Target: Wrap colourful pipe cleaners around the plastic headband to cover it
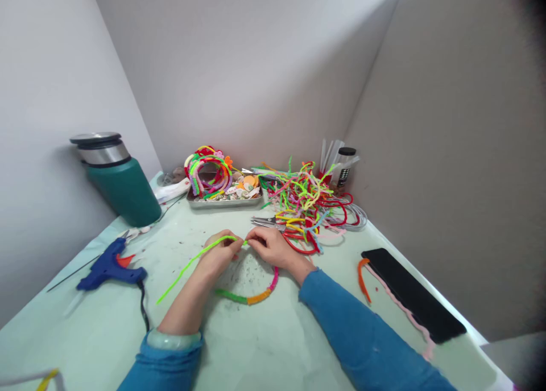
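Note:
My left hand (222,253) is closed on a lime green pipe cleaner (183,270), whose long free end trails down to the left over my wrist. Close beside it, my right hand (268,244) pinches the same lime strand near its other end. Below both hands hangs or lies a curved ring (259,297) wrapped in green, orange and pink sections; its upper part is hidden behind my hands.
At the left are a blue glue gun (111,268) and a teal bottle (123,189). Behind my hands stand a metal tray (226,203), scissors (268,223) and a heap of pipe cleaners (305,192). A black phone-like slab (413,294) lies at the right.

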A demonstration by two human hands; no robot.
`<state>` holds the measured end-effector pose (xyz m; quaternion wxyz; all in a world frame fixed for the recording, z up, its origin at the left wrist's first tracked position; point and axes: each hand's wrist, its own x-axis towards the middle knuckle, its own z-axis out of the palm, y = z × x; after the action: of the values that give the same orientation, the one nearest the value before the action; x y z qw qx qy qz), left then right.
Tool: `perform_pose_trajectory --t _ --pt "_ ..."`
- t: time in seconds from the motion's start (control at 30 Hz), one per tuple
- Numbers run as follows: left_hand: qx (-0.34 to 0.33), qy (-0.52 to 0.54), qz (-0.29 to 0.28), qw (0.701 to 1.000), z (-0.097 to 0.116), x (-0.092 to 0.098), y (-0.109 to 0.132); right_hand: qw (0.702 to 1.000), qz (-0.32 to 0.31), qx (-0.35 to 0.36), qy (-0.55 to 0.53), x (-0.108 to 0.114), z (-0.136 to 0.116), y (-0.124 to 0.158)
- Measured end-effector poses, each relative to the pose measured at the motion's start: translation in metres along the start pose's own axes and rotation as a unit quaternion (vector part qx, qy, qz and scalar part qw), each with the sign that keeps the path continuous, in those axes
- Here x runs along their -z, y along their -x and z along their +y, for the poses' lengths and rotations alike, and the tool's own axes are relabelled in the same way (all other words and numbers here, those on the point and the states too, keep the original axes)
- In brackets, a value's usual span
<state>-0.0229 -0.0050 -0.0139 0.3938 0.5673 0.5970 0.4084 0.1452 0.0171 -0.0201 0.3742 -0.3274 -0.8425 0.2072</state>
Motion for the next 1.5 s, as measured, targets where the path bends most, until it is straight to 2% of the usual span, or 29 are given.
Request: perform_pose_trajectory --t 0.2,0.3,0.57,0.83,1.0,1.17,1.5 --pt "-0.003 0.003 0.021 1.000 0.017 0.000 0.007 1.000 -0.002 0.007 -0.017 0.000 -0.001 0.000" --pt "0.005 -0.007 0.006 1.000 0.021 0.001 0.009 0.999 -0.001 0.006 -0.032 0.001 -0.003 0.000" --pt "0.002 -0.018 -0.039 0.999 0.017 0.004 0.008 0.997 -0.018 -0.038 -0.061 0.000 -0.009 0.001" --pt "0.034 -0.086 -0.010 0.996 0.010 0.002 0.005 0.998 -0.004 -0.041 -0.042 -0.003 -0.006 0.001" --pt "-0.029 -0.056 -0.027 0.998 0.012 -0.001 0.004 0.998 0.012 -0.060 -0.035 -0.004 -0.001 0.000" --pt "-0.126 -0.171 0.008 0.977 0.012 -0.003 0.004 0.997 0.022 -0.070 -0.018 -0.003 0.001 -0.001" --pt "-0.160 -0.247 0.052 0.954 0.010 -0.003 0.007 0.997 0.027 -0.069 -0.024 -0.003 0.001 -0.001"
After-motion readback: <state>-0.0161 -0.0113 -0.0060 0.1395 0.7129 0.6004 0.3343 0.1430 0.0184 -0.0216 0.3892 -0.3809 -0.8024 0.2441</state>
